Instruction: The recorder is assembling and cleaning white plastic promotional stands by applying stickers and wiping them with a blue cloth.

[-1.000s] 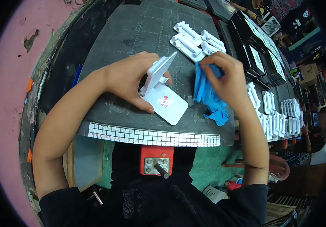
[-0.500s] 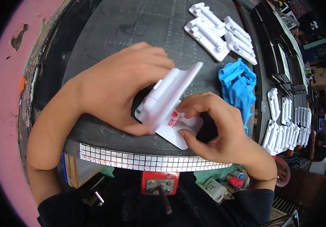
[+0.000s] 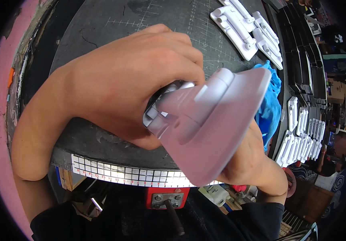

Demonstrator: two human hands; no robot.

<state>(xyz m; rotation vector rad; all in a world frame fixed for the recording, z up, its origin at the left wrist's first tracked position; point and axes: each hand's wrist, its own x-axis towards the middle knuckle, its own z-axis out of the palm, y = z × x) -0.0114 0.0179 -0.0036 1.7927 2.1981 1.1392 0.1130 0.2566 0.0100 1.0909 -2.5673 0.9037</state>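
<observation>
Above the near half of the dark table (image 3: 94, 40), the left hand (image 3: 141, 76) holds a white folding stand (image 3: 217, 132) by its hinged end, fingers curled over the far side and thumb along the near side. The stand is tilted, its broad plate raised toward the viewer and slanting from near the middle of the table up to the right. The right hand (image 3: 248, 156) is mostly hidden behind this plate, with its back and wrist showing on the right; its fingers are out of sight, so I cannot tell whether they grip the stand.

Just right of the plate, and partly covered by it, lies a crumpled blue cloth (image 3: 272, 106). Beyond that, at the far right of the table, sits a cluster of white stands (image 3: 239, 34) folded flat. Farther right are rows of similar pieces (image 3: 297, 148), with black boxes (image 3: 297, 52) on their far side. Along the near edge of the table runs a white gridded ruler strip (image 3: 116, 172), with a red bracket (image 3: 167, 199) below it.
</observation>
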